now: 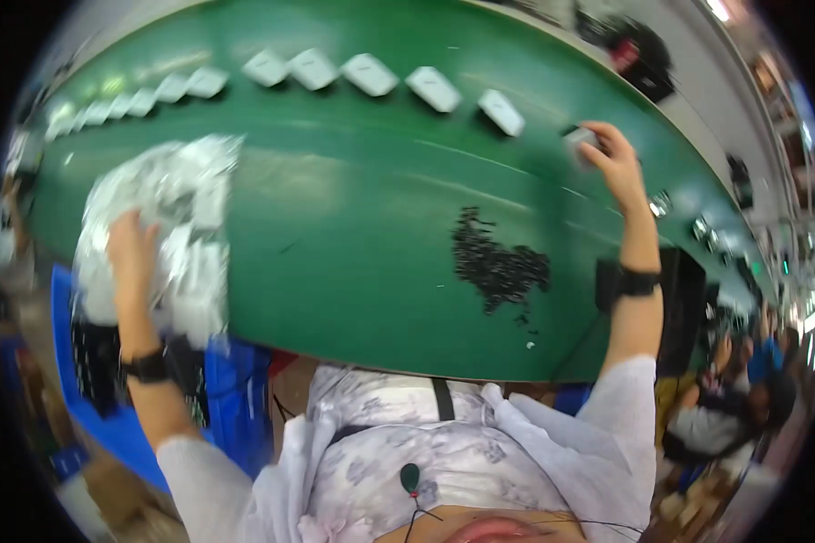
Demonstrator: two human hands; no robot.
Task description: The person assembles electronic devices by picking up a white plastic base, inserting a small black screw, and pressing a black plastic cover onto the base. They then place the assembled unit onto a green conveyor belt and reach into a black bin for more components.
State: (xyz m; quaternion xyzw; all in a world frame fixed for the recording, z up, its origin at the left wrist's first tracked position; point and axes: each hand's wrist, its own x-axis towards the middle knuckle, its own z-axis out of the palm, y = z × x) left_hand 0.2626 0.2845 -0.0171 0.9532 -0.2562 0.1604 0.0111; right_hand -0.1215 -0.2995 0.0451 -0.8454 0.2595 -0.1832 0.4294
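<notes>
At the upper right of the frame the right hand reaches far across the green tabletop, its fingers curled around a small white plastic box-shaped part that it holds at the surface — the last in a curving row of similar white rectangular plastic parts running along the far edge toward the upper left. At the left of the frame the left hand lies with fingers spread flat on a heap of clear, shiny plastic bags holding white parts, which hangs over the near-left edge of the tabletop. Right of centre, a loose pile of tiny black pieces is scattered on the green surface, well apart from both hands. Below the heap, at the lower left, a blue plastic crate shows. Both wrists wear dark bands.
</notes>
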